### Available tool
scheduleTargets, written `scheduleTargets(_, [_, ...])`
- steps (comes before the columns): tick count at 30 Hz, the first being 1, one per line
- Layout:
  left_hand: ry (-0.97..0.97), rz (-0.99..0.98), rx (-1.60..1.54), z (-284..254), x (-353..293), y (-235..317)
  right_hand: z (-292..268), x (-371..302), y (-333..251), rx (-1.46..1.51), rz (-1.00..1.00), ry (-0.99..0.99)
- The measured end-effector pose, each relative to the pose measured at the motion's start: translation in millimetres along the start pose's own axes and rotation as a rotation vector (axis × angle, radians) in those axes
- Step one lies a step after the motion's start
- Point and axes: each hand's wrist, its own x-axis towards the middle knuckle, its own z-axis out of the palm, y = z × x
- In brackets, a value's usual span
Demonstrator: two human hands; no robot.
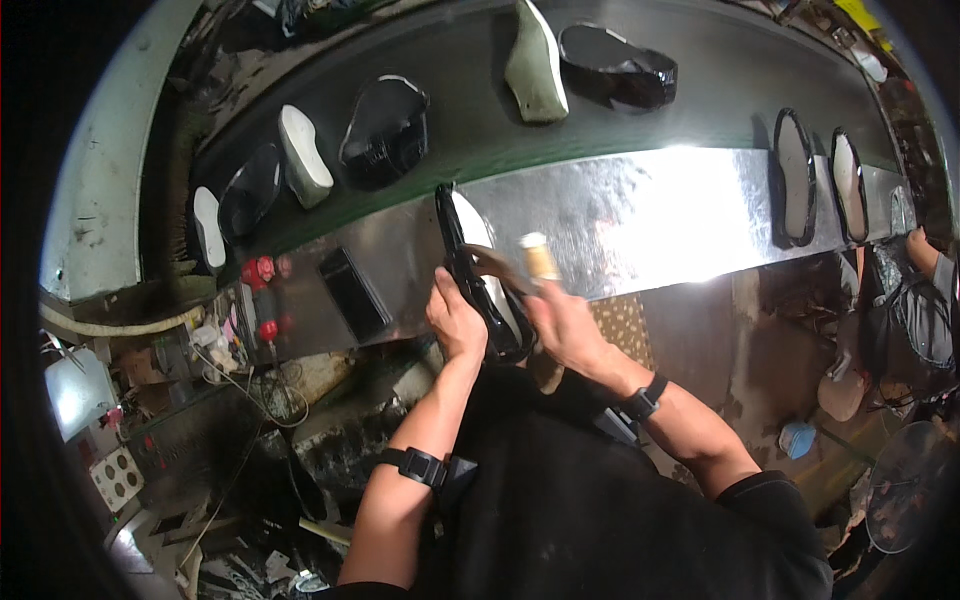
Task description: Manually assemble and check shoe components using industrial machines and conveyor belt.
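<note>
Left hand [458, 318]: fingers closed around the left flank of a black shoe piece [463, 275]; fingertips partly hidden. Shoe piece sits mid-view, lengthwise, white face turned right; far end above the metal counter [410, 270], near end just before the person's torso. Right hand [567, 325]: fingers curled around a tool [540, 258], its cream-and-yellow cylindrical part blurred. Brown strip [500, 266] spans from the right hand to the shoe piece; cannot tell whether it belongs to the tool.

Surroundings, left to right. Dark strip [470, 115] behind the counter: small white sole [208, 228], rounded black upper [250, 190], white wedge sole [305, 155], then a larger black upper [388, 150]. Below these, on the counter: red-headed fixture [260, 273] at the left end and a dark, flat rectangular device [355, 293], apart from the left hand. Beyond the held piece, farther back: tall off-white wedge [536, 70], with a glossy black upper [620, 75] just beside it. Spotted sheet [625, 330] right of the right hand, below the counter's near edge. Right end of counter: two black-rimmed shoe pieces [795, 180], pale inside, near each other. Far right: another person's hand [920, 247].
</note>
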Motion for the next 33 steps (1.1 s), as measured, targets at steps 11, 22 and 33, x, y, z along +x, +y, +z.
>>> scheduleTargets(11, [0.114, 0.088, -0.049, 0.1, 1.9, -9.9, -9.5, 31.8, -31.6, -0.026, 0.388, -0.154])
scheduleTargets(22, [0.064, 0.131, 0.011, -3.7, 0.7, -11.9, -25.4, 41.8, -62.9, -0.006, 0.077, -0.108])
scheduleTargets(33, [0.023, 0.040, -0.033, 6.9, 9.9, -22.0, -5.5, 46.8, -2.4, -0.138, 0.298, -0.153])
